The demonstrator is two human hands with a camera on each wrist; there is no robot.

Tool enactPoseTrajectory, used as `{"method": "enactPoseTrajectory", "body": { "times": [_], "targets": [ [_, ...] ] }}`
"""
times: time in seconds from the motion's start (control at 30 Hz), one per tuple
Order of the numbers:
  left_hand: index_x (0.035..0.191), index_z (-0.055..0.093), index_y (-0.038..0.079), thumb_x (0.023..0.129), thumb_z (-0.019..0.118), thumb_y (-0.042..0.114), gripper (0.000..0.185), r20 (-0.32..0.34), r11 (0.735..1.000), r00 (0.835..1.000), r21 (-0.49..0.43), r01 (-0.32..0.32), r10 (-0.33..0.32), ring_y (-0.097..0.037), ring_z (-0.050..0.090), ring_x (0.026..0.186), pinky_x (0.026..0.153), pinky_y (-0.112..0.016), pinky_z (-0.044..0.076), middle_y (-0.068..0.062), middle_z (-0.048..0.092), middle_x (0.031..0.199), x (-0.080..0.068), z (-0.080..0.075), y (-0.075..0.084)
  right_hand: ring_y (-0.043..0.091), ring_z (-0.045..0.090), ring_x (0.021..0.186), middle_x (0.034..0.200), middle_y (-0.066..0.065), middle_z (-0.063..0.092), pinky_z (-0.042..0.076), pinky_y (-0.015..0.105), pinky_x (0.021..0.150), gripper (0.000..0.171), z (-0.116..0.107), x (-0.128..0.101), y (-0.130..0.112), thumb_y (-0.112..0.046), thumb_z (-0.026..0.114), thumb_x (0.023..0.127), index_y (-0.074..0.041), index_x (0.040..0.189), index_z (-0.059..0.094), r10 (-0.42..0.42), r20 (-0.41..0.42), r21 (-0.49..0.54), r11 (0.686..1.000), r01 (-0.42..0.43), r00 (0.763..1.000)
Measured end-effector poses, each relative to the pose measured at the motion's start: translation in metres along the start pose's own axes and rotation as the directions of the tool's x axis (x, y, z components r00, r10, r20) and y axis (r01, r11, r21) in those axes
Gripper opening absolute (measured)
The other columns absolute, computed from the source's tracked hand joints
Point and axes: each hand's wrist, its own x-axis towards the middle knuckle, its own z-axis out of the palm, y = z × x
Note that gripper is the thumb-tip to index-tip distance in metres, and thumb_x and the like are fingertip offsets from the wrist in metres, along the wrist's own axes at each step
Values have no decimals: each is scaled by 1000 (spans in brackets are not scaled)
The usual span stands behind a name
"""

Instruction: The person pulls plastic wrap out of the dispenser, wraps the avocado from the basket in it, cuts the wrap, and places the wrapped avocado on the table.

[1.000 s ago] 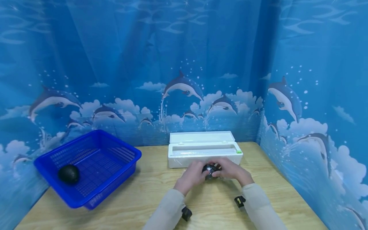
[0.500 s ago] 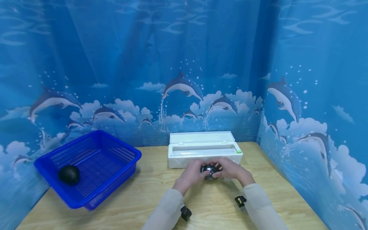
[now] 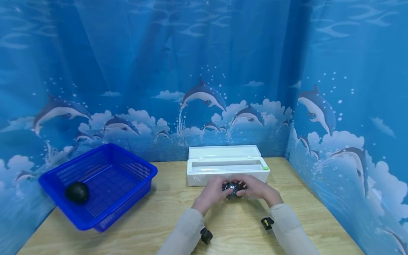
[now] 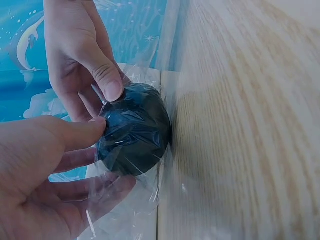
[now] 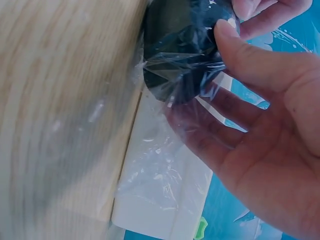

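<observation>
**A:** so where was the ball (image 3: 233, 189) at that point?

**B:** Middle of the table (image 3: 153, 216), right in front of the white box (image 3: 227, 169). It was a dark ball with clear plastic wrap (image 4: 150, 197) around it. Both hands were together on it: the left hand (image 3: 213, 193) cupped it with the thumb on top, and the right hand (image 3: 257, 189) pinched it from the other side.

**A:** and the wrap, tight or loose?

**B:** Crinkled over the ball, with a loose sheet hanging off under the fingers (image 5: 227, 132) of the right hand.

**A:** anything else around?

**B:** A blue basket (image 3: 125, 187) sat on the left side of the table, with another dark ball (image 3: 77, 192) in its near left corner.
</observation>
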Motion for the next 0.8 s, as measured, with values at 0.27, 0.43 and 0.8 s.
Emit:
{"method": "enactPoseTrajectory", "body": {
  "times": [0.27, 0.43, 0.8],
  "targets": [
    [123, 70, 9, 92, 79, 22, 35, 9, 999, 999, 10, -50, 50, -24, 69, 112, 97, -39, 58, -8, 74, 121, -2, -2, 0, 32, 67, 114, 124, 14, 70, 57, 54, 98, 52, -7, -5, -7, -10, 80, 88, -7, 136, 62, 23, 14, 9, 1000, -23, 1000],
    [126, 69, 9, 93, 77, 24, 37, 14, 998, 998, 10, -54, 54, -28, 67, 120, 101, -43, 57, -10, 72, 128, -2, -3, 1, 34, 67, 114, 128, 17, 69, 57, 54, 98, 51, -11, -8, -9, -11, 79, 90, -5, 137, 62, 36, 20, 3, 999, -36, 999],
    [122, 71, 9, 92, 78, 20, 33, 28, 998, 998, 25, -53, 52, -25, 69, 113, 96, -39, 58, -9, 73, 122, 0, -3, 2, 34, 69, 109, 121, 16, 71, 58, 54, 96, 41, -13, -10, -7, -9, 79, 89, -2, 127, 65, 15, 32, 63, 998, -17, 999]
  ]
}}
